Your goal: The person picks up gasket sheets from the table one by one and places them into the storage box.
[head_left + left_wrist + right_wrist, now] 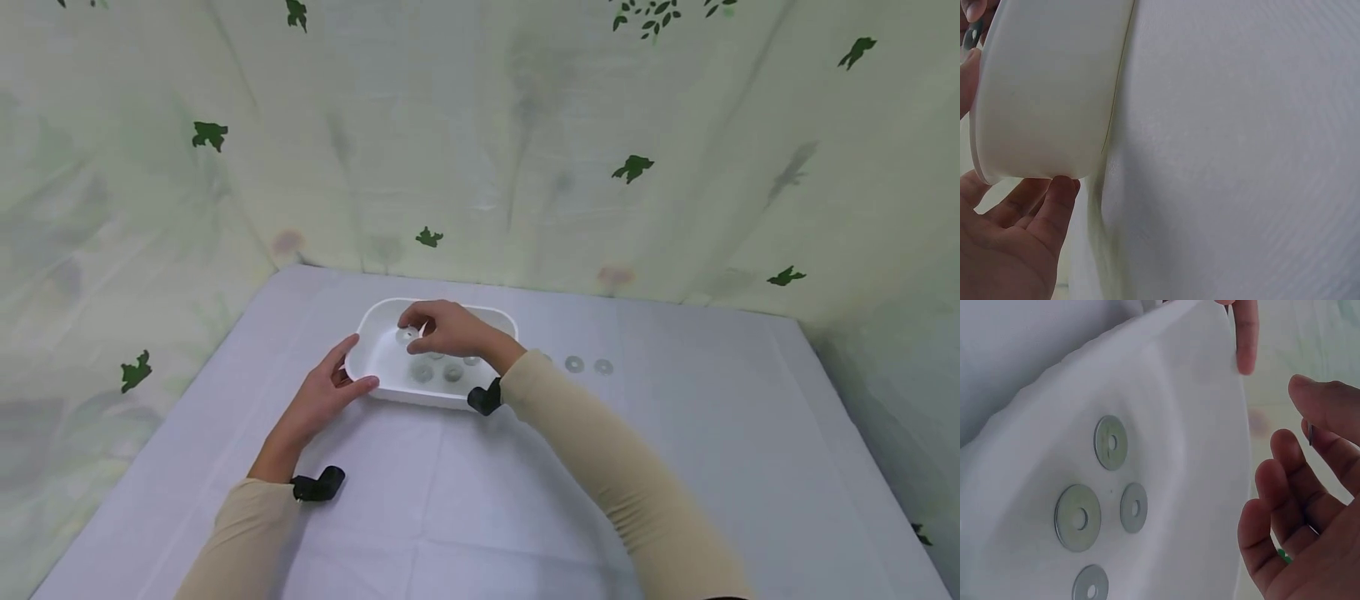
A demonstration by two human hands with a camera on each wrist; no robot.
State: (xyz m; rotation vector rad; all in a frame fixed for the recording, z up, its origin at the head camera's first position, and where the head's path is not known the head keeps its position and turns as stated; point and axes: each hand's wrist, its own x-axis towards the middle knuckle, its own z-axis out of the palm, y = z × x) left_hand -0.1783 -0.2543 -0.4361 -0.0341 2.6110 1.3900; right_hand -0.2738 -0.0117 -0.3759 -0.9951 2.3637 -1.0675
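A white oblong tray point(386, 362) stands near the back of the table, with several flat metal washers point(1077, 517) lying on its floor. My left hand point(322, 404) holds the tray's left end, thumb at the near corner and fingers at the far side of that end. In the left wrist view its fingertips point(1063, 187) touch the outer wall. Above the left part of the tray, my right hand point(453, 329) pinches one washer point(407, 335) between thumb and forefinger. The right wrist view shows that washer edge-on, the other fingers bent loosely below it.
To the right of the tray, more washers lie in a row on the white tablecloth point(712, 433), among them one washer point(574, 364) and an outermost washer point(603, 367). A pale curtain point(480, 150) with green leaf prints hangs behind the table and along its sides.
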